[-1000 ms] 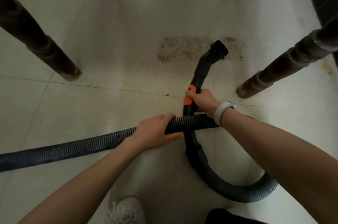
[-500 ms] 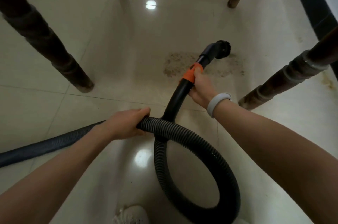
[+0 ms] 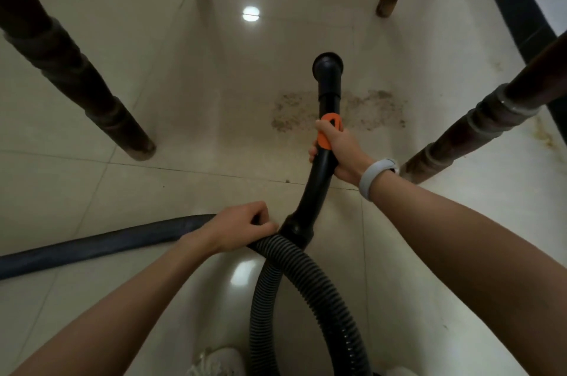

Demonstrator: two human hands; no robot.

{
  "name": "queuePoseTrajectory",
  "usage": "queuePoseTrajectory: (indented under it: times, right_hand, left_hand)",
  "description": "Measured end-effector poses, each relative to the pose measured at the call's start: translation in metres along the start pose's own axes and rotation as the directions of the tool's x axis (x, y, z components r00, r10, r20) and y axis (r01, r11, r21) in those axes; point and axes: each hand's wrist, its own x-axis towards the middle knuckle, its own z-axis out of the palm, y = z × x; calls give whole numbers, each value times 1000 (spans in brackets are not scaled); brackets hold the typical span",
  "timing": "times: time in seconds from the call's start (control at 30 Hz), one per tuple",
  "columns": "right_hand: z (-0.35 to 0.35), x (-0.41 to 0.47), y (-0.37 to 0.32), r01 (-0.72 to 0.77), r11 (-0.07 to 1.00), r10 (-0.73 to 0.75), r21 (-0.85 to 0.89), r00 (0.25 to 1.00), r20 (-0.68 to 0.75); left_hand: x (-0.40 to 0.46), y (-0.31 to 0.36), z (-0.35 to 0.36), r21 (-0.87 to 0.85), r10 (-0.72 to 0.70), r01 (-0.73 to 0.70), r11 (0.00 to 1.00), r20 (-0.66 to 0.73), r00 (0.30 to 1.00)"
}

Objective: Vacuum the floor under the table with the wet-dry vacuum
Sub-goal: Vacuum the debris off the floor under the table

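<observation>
Black wand [image 3: 319, 173] clenched in my right hand [image 3: 339, 150] and hose [image 3: 294, 256] in my left hand [image 3: 237, 230], I should lower the nozzle [image 3: 327, 64], now just past the dirt [image 3: 372, 111], and pull back slowly.

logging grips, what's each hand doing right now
Left hand: closed, fingers curled round the ribbed hose.
Right hand: closed, gripping the black wand at its orange collar.

Home: tiled floor [image 3: 92, 191], table legs [image 3: 70, 68]
</observation>
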Motion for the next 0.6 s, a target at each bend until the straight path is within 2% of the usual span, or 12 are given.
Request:
queuePoseTrajectory:
  times: [0.1,0.2,0.27,0.33,0.47,0.53,0.6]
  right_hand:
    - [-16,2,-7,4,996,-11,-84,997,-74]
    - [-22,3,-1,-16,959,-32,-282,986,-164]
    - [-24,3,5,-50,889,-23,-455,988,-154]
    - [-23,2,12,-72,828,33,-556,996,-80]
    - [-17,1,37,-149,873,160,-465,987,-16]
    - [-18,5,49,-181,893,179,-412,983,-44]
    - [-23,10,56,-180,899,152,-399,983,-101]
  left_hand:
    - [0,0,-8,11,8,-8,1000,40,999]
    - [11,15,-18,12,14,-15,1000,82,997]
    - [19,22,-23,-12,28,-27,1000,80,996]
    - [25,22,-27,1,38,-38,999,16,999]
    - [24,2,-15,138,71,-56,989,-111,991]
    - [18,-16,-11,216,82,-45,975,-166,983]
    - [12,-34,-16,371,116,-47,927,-166,979]
